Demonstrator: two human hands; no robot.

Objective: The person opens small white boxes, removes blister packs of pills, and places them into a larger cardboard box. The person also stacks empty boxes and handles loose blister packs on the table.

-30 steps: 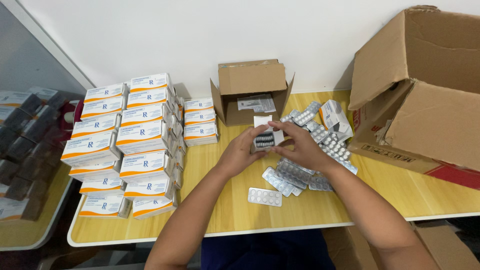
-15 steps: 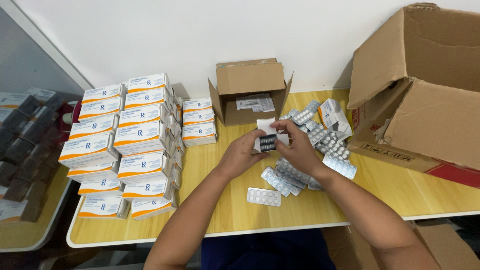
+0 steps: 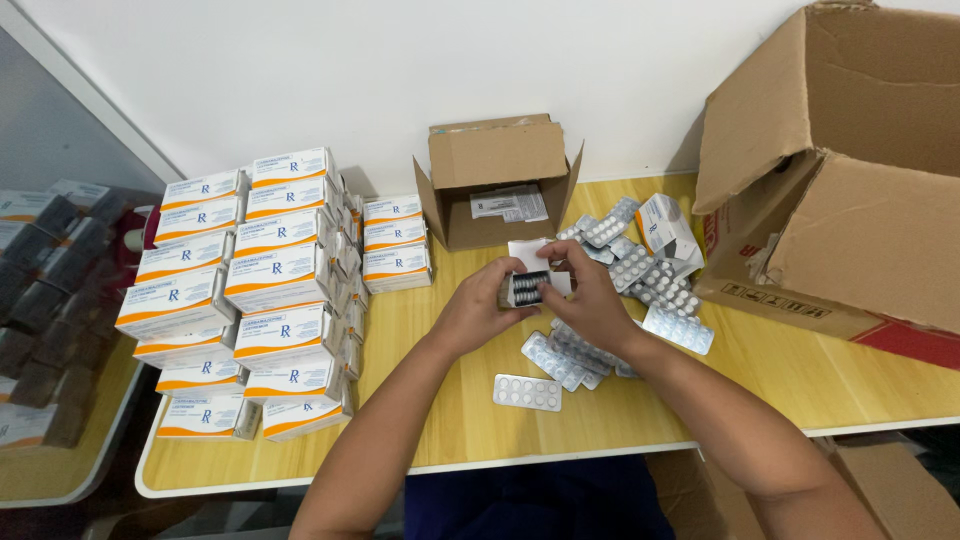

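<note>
Both hands, left and right, grip one small white carton, open end upward, apparently loaded with blister strips; loose strips lie just below it.

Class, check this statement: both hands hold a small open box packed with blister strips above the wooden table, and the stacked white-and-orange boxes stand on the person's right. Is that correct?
Not quite. The head view shows the stacked white-and-orange boxes on the person's left, not the right. The rest stands: the left hand and right hand hold the small open box of blister strips above the wooden table.
</note>
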